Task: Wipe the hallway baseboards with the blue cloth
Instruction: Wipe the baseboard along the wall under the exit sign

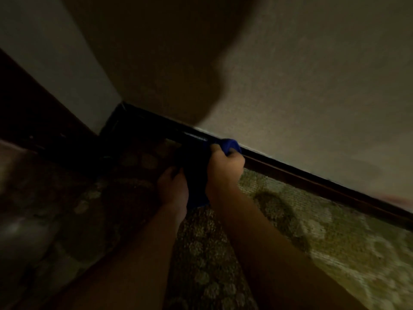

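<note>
While the blue cloth [231,145] sits bunched against the dark baseboard [312,182], your right hand [224,167] grips its top in a fist, arm reaching forward. Your left hand [173,186] pinches the cloth's lower end, which stretches back toward you over the patterned carpet [335,231], below the pale wall [312,86].

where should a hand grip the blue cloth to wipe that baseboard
Grip the bunched upper end of the blue cloth, coming from the carpet side as the right hand does: that wad sits against the baseboard. The left hand holds the hanging tail.
</note>
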The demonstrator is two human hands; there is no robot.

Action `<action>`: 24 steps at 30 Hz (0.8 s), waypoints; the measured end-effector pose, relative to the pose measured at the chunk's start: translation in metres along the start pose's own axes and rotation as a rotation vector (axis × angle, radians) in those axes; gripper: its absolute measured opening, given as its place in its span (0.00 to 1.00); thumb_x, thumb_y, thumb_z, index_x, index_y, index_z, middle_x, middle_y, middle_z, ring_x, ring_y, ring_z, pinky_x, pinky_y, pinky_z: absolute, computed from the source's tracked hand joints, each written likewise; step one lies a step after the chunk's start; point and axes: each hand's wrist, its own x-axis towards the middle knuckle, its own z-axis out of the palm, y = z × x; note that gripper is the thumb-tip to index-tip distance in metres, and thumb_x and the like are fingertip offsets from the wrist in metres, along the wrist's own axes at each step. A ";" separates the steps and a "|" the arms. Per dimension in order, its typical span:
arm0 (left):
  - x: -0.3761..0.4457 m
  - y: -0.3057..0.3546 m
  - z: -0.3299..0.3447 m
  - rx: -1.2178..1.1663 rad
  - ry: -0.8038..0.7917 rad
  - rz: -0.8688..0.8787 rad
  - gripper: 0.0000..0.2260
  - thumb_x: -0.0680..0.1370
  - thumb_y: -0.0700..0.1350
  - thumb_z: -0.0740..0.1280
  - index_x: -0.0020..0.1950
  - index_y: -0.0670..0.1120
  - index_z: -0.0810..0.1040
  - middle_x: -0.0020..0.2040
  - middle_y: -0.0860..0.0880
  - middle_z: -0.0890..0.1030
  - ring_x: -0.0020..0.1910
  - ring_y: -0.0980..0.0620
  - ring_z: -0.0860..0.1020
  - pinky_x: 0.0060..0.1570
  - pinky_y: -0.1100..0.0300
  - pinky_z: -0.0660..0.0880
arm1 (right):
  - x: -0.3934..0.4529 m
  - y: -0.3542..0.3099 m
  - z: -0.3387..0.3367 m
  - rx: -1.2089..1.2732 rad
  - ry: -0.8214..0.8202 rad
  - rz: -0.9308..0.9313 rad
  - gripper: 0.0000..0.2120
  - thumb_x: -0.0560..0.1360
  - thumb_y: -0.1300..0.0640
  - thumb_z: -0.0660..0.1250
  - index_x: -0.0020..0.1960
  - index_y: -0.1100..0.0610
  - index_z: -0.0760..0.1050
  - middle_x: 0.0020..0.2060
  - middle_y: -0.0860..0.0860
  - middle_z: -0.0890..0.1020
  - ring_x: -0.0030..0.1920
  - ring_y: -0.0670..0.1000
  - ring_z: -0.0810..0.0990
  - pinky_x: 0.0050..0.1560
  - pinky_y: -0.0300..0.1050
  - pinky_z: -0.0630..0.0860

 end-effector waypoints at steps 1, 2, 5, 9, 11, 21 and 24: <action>-0.001 0.001 0.000 -0.007 -0.009 -0.014 0.09 0.81 0.46 0.64 0.59 0.47 0.80 0.54 0.48 0.79 0.58 0.45 0.77 0.63 0.47 0.74 | 0.005 0.000 -0.011 0.026 0.026 0.038 0.09 0.74 0.52 0.67 0.39 0.54 0.70 0.46 0.59 0.80 0.50 0.61 0.80 0.57 0.56 0.77; 0.000 0.002 -0.001 -0.010 -0.018 -0.020 0.06 0.80 0.47 0.66 0.53 0.48 0.80 0.50 0.50 0.78 0.56 0.46 0.77 0.62 0.48 0.74 | 0.012 0.002 -0.025 0.064 0.072 0.091 0.08 0.75 0.52 0.67 0.42 0.56 0.71 0.49 0.59 0.81 0.52 0.60 0.80 0.59 0.55 0.76; 0.000 0.006 0.005 -0.022 -0.034 -0.047 0.09 0.78 0.49 0.69 0.38 0.53 0.74 0.41 0.53 0.76 0.50 0.48 0.76 0.58 0.51 0.74 | 0.027 0.006 -0.064 0.203 0.154 0.173 0.10 0.75 0.54 0.67 0.52 0.58 0.72 0.54 0.60 0.80 0.54 0.61 0.79 0.61 0.57 0.75; -0.001 0.009 0.004 -0.091 -0.079 -0.085 0.04 0.76 0.50 0.71 0.42 0.52 0.78 0.49 0.48 0.80 0.54 0.45 0.78 0.60 0.48 0.75 | 0.027 0.019 -0.062 0.287 -0.036 0.190 0.17 0.77 0.55 0.66 0.63 0.61 0.71 0.58 0.60 0.78 0.57 0.62 0.78 0.63 0.61 0.74; -0.003 0.012 0.000 -0.114 -0.123 -0.091 0.11 0.76 0.52 0.70 0.55 0.49 0.81 0.57 0.46 0.80 0.57 0.43 0.78 0.62 0.45 0.75 | 0.021 0.027 -0.060 0.269 -0.167 0.196 0.11 0.77 0.54 0.66 0.56 0.58 0.72 0.55 0.59 0.79 0.56 0.62 0.79 0.61 0.62 0.74; -0.024 0.051 0.034 -0.150 0.005 0.208 0.19 0.81 0.47 0.63 0.72 0.46 0.70 0.68 0.48 0.73 0.66 0.49 0.72 0.58 0.59 0.67 | 0.045 0.048 -0.086 0.034 -0.340 0.109 0.09 0.75 0.53 0.69 0.50 0.59 0.77 0.45 0.56 0.83 0.42 0.53 0.82 0.40 0.43 0.80; -0.018 0.046 0.047 -0.117 0.112 0.255 0.17 0.82 0.45 0.62 0.70 0.46 0.71 0.61 0.50 0.74 0.59 0.52 0.73 0.55 0.60 0.68 | 0.056 0.058 -0.087 0.054 -0.356 0.040 0.13 0.76 0.54 0.69 0.52 0.64 0.79 0.46 0.60 0.85 0.45 0.57 0.84 0.46 0.48 0.82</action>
